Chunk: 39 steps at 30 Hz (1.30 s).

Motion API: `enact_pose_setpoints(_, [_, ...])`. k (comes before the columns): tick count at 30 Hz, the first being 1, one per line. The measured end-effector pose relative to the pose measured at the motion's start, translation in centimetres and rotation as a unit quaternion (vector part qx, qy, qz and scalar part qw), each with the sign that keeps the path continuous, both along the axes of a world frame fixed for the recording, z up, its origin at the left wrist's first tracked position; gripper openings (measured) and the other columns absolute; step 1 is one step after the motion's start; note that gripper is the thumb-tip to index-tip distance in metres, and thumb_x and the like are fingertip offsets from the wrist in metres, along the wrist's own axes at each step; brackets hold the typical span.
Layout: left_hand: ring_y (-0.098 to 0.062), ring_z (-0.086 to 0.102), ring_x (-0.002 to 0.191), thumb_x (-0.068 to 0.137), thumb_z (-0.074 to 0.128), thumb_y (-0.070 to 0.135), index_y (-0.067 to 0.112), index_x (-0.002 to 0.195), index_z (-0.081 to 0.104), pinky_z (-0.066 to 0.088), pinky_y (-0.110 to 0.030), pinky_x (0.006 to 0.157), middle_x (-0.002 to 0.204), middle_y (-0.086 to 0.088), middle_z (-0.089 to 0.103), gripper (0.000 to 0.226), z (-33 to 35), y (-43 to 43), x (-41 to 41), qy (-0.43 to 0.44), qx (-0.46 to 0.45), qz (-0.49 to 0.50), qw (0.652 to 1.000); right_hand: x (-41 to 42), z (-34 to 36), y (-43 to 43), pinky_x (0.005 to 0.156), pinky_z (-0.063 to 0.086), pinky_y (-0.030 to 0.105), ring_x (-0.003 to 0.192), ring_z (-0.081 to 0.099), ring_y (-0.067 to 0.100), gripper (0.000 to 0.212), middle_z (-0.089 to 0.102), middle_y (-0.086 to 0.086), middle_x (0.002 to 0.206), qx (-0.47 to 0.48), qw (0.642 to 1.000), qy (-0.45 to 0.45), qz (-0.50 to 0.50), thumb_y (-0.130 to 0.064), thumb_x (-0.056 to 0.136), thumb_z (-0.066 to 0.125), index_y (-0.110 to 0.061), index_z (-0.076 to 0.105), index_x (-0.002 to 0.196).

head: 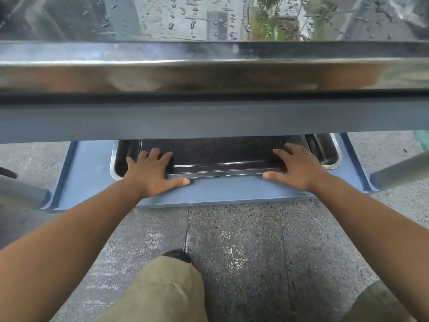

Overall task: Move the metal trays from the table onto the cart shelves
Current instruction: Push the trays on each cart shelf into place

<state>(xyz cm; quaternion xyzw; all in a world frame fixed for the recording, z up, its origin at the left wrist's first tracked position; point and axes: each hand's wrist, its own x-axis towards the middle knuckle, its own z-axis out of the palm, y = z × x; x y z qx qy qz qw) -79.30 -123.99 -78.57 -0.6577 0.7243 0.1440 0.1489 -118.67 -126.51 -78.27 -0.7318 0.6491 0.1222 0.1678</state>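
Observation:
A dark metal tray (222, 171) lies on the lower blue cart shelf (92, 173), nested inside a larger shiny metal tray (334, 156) whose rim shows on both sides. My left hand (153, 173) grips the inner tray's near left corner, fingers over the rim and thumb along its front edge. My right hand (299, 168) holds the near right corner the same way. Another wet metal tray (209, 73) sits on the cart's upper shelf (209, 122), filling the top of the view and hiding the far part of the lower trays.
Grey cart posts stand at the left (23, 194) and right (399, 173) of the lower shelf. Speckled stone floor (255, 252) lies in front of the cart. My knee in khaki trousers (162, 291) is bent forward near the bottom.

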Motion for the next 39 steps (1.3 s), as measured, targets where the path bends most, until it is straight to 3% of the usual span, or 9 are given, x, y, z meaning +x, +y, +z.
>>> enact_pose_setpoints(5, [-0.030, 0.001, 0.149, 0.051, 0.009, 0.103, 0.033, 0.151, 0.022, 0.014, -0.072, 0.111, 0.158, -0.003, 0.016, 0.123, -0.9, 0.5, 0.2, 0.034, -0.022, 0.030, 0.999, -0.3, -0.8, -0.5, 0.117, 0.009, 0.061, 0.150, 0.002, 0.032, 0.115, 0.008, 0.005, 0.163, 0.004, 0.999, 0.044, 0.023, -0.101, 0.054, 0.012, -0.040, 0.013, 0.152])
enact_pose_setpoints(9, [-0.032, 0.000, 0.151, 0.051, 0.009, 0.104, 0.045, 0.150, 0.013, 0.017, -0.070, 0.112, 0.163, 0.003, 0.001, 0.116, -1.2, 0.7, 0.1, 0.041, -0.022, 0.038, 0.998, -0.3, -1.1, -0.5, 0.116, 0.017, 0.062, 0.150, 0.001, 0.036, 0.115, -0.002, 0.006, 0.164, 0.022, 0.999, 0.034, 0.005, -0.104, 0.050, 0.012, -0.048, -0.003, 0.150])
enact_pose_setpoints(17, [-0.036, 0.002, 0.150, 0.055, 0.004, 0.102, 0.045, 0.152, 0.012, 0.015, -0.064, 0.116, 0.165, 0.001, 0.005, 0.112, -1.0, 1.4, 0.1, 0.021, -0.008, 0.023, 0.999, 0.0, -0.6, 0.2, 0.114, 0.022, 0.060, 0.150, -0.001, 0.037, 0.115, -0.005, 0.006, 0.164, 0.040, 0.998, 0.050, 0.008, -0.104, 0.050, 0.008, -0.048, -0.002, 0.150])
enact_pose_setpoints(21, [-0.036, 0.002, 0.150, 0.057, 0.010, 0.101, 0.045, 0.152, 0.012, 0.022, -0.058, 0.117, 0.165, 0.000, 0.006, 0.110, -1.0, 2.2, 0.4, 0.035, -0.005, 0.022, 0.999, 0.3, -0.8, 1.5, 0.111, 0.025, 0.061, 0.149, -0.002, 0.037, 0.115, -0.007, 0.005, 0.164, 0.043, 0.998, 0.051, 0.004, -0.104, 0.050, 0.007, -0.047, -0.003, 0.150])
enact_pose_setpoints(39, [-0.037, 0.003, 0.150, 0.060, 0.008, 0.100, 0.043, 0.153, 0.011, 0.025, -0.057, 0.117, 0.164, -0.001, 0.009, 0.108, -1.1, 6.7, 1.5, 0.015, -0.018, -0.002, 1.000, 1.1, -1.0, 6.7, 0.113, 0.021, 0.060, 0.149, -0.003, 0.039, 0.118, -0.012, 0.009, 0.163, 0.049, 0.997, 0.059, 0.005, -0.104, 0.047, 0.000, -0.046, -0.008, 0.150])
